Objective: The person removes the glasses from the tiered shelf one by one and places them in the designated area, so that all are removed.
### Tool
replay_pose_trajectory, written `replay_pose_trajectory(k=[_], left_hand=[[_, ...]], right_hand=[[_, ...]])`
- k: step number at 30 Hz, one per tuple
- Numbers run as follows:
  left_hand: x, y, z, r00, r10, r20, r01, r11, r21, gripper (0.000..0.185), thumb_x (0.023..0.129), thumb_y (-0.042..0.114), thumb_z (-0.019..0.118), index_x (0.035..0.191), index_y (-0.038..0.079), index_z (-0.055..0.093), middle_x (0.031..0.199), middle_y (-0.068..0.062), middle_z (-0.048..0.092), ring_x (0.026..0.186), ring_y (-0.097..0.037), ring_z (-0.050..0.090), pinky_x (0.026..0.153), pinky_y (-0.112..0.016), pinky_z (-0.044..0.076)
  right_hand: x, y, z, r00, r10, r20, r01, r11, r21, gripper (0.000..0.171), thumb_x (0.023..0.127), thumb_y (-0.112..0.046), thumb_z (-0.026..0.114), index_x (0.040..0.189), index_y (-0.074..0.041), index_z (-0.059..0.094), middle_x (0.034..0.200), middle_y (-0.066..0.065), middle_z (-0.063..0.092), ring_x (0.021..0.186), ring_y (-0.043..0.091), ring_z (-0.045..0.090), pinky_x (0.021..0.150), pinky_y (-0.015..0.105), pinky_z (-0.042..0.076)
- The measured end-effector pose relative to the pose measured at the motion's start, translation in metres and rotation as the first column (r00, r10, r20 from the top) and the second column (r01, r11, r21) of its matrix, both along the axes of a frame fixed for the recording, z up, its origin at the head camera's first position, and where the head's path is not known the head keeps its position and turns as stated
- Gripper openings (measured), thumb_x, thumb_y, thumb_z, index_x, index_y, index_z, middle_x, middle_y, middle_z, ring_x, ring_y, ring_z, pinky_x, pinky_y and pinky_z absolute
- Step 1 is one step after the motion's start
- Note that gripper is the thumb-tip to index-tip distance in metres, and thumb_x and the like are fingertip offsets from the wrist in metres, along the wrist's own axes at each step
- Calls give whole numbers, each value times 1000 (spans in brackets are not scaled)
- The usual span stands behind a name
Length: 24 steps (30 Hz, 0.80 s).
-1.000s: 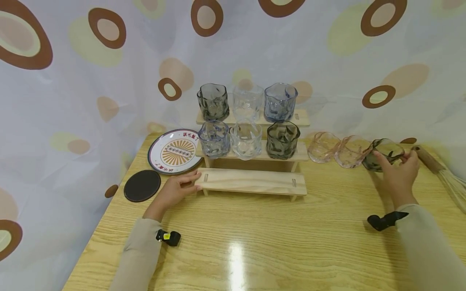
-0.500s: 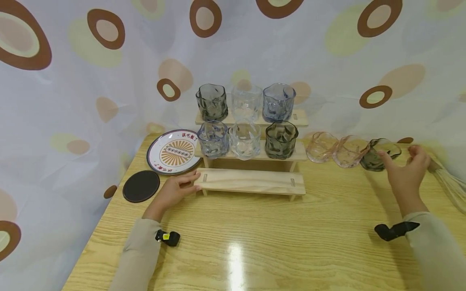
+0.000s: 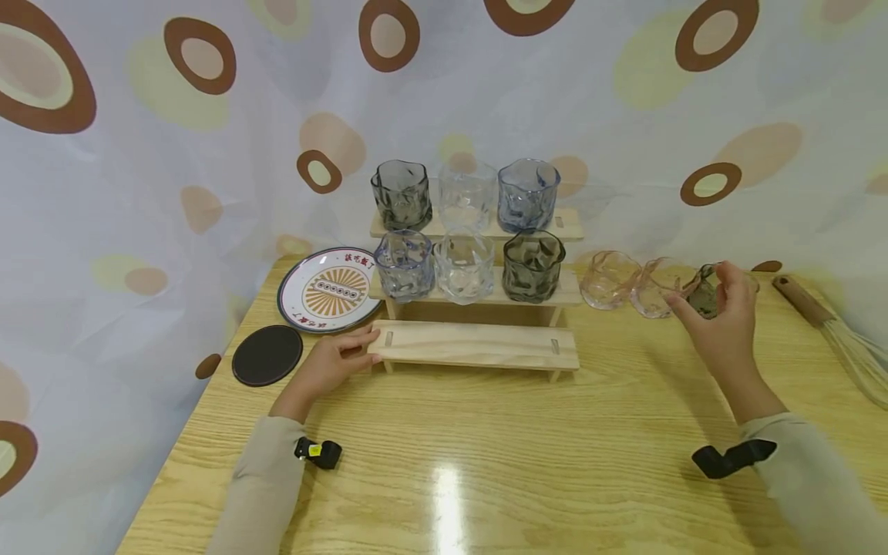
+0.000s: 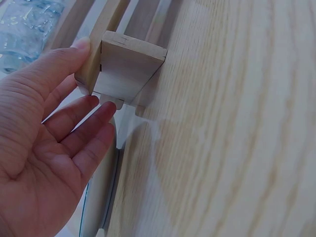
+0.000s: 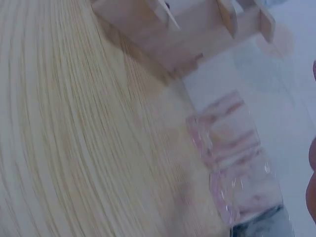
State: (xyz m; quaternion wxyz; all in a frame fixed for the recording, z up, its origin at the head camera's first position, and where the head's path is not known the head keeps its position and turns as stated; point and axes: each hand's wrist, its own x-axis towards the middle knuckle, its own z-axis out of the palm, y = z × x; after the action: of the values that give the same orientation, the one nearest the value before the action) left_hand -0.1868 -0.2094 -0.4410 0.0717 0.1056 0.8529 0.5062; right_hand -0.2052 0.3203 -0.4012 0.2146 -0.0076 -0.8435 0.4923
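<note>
My right hand grips a dark grey wavy glass at the right of the table, thumb on its near left side and fingers over its far rim. Two pink glasses stand just left of it; the right wrist view shows one pink glass blurred. My left hand rests against the left end of the bottom step of a wooden three-step rack. In the left wrist view its thumb lies on the board's end and its straight fingers touch the foot below.
The rack's upper two steps carry grey, clear and blue glasses. A printed plate and a dark round coaster lie left of the rack. A bamboo whisk lies at the far right. A patterned curtain hangs behind.
My right hand let go of the grey glass, opened out to the right, then came back left and closed round the glass. The left hand has stayed put.
</note>
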Motion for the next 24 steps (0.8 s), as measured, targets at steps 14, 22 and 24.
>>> replay_pose_trajectory(k=[14, 22, 24], left_hand=[[4, 1, 4, 1000, 9, 3, -9, 1000, -6, 50, 86, 19, 71, 131, 6, 56, 143, -13, 43, 127, -27, 46, 100, -34, 45], [3, 1, 3, 1000, 4, 13, -4, 1000, 11, 50, 86, 19, 71, 131, 6, 56, 143, -13, 42, 127, -27, 45, 101, -34, 44], [3, 2, 3, 1000, 2, 13, -2, 1000, 12, 50, 86, 19, 71, 131, 6, 56, 143, -13, 42, 127, -28, 45, 101, -34, 44]], right_hand=[[-1, -86, 5, 947, 312, -74, -315, 949, -34, 77, 87, 0, 66, 148, 3, 19, 147, 24, 19, 139, 32, 20, 116, 27, 20], [3, -134, 38, 906, 417, -72, -422, 903, -79, 78, 86, 4, 66, 146, 10, 16, 146, 26, 23, 138, 37, 22, 117, 40, 20], [3, -142, 43, 902, 425, -74, -430, 900, -77, 77, 86, 5, 66, 145, 12, 17, 144, 28, 23, 137, 39, 22, 117, 45, 19]])
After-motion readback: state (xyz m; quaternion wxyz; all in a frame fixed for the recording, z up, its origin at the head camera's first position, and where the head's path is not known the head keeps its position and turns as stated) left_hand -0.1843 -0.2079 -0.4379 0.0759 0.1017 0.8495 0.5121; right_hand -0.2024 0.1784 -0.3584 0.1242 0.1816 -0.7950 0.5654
